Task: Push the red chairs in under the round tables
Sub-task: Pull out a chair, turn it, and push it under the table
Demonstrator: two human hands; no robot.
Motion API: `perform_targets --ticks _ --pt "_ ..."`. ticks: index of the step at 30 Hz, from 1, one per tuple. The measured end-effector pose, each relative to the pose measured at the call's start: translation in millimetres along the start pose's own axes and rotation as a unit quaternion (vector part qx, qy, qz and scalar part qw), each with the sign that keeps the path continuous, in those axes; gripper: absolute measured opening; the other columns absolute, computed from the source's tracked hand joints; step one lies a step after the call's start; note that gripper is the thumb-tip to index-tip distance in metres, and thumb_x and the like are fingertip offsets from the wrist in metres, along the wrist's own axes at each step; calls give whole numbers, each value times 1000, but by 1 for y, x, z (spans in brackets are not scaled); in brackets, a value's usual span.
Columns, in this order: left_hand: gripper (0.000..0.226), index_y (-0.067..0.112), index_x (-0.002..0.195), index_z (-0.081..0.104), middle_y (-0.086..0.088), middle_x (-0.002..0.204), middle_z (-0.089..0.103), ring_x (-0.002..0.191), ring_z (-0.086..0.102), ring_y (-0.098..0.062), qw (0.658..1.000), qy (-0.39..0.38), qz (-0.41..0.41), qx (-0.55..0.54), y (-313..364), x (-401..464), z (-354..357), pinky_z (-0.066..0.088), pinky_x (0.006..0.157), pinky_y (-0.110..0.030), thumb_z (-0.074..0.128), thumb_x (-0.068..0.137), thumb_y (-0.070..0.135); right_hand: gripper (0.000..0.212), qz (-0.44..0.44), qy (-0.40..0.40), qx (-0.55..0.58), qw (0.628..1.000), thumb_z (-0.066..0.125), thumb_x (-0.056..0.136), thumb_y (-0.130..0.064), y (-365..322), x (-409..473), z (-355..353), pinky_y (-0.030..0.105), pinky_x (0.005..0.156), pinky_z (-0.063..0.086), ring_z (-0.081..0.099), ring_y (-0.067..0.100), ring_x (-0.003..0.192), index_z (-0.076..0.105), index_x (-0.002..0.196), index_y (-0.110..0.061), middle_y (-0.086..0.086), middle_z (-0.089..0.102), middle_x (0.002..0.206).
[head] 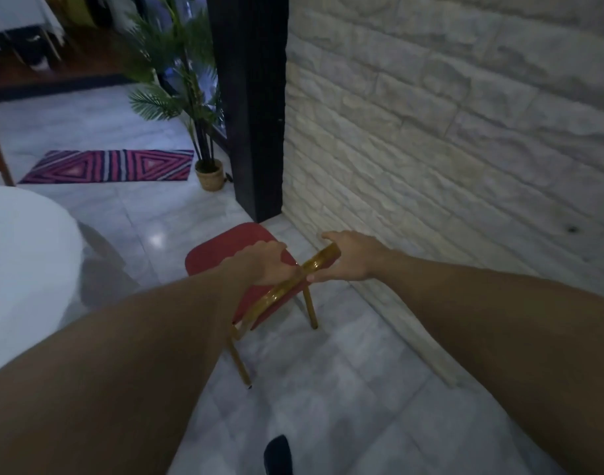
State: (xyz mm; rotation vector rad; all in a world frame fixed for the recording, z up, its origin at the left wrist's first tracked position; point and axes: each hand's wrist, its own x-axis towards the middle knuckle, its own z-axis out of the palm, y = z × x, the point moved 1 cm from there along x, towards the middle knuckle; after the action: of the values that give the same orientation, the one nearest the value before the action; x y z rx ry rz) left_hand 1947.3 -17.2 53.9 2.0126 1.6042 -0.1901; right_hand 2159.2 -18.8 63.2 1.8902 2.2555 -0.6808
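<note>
You gripped the chair (225, 250) backrest with both hands, left (264, 264) and right (350, 257); the table (26, 255) stood well left, so swinging it round first was wise.

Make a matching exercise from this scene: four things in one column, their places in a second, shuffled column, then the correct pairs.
Things:
1. Red cushioned chair with golden frame
2. Pink and purple striped rug
3. Green potted palm in a woven basket
4. Round table under a white cloth

Places:
A. Left edge of view
B. Beside the black pillar
C. Flat on the far floor
D. Gripped by the left hand and right hand

Pairs: 1-D, 2-C, 3-B, 4-A
</note>
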Motion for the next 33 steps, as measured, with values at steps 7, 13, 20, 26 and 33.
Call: perform_targets --ticks 7,13,20,26,33 --pt "131 24 159 19 -9 161 34 143 37 -35 998 -43 -43 -25 -7 63 10 38 107 -48 63 54 88 133 -53 -47 -36 997 81 58 -85 34 78 -13 46 121 30 37 27 150 24 165 -28 5 35 168" --pt "129 28 159 16 -12 162 32 143 36 -37 991 -64 -98 -64 -5 94 32 38 110 -51 75 54 75 134 -127 -94 -69 985 87 56 -78 58 128 -9 42 115 36 42 29 146 26 164 -27 6 41 164" --pt "73 28 146 46 -9 134 61 118 59 -31 978 -60 -174 -99 16 101 70 49 95 -38 76 80 28 114 -232 -188 -113 948 90 69 -58 73 172 12 40 114 40 47 29 141 31 163 -31 6 47 160" --pt "72 39 145 48 -8 125 65 111 61 -32 971 -43 -197 -127 25 99 75 52 94 -42 54 80 9 62 -303 -201 -127 923 69 86 -25 79 187 25 36 84 53 65 26 106 57 145 -41 0 69 126" --pt "69 41 144 49 -9 124 62 116 57 -34 968 -33 -215 -125 21 100 70 48 100 -44 51 83 11 61 -340 -220 -162 900 59 88 -21 73 204 24 34 81 48 65 29 103 58 143 -48 1 71 117"
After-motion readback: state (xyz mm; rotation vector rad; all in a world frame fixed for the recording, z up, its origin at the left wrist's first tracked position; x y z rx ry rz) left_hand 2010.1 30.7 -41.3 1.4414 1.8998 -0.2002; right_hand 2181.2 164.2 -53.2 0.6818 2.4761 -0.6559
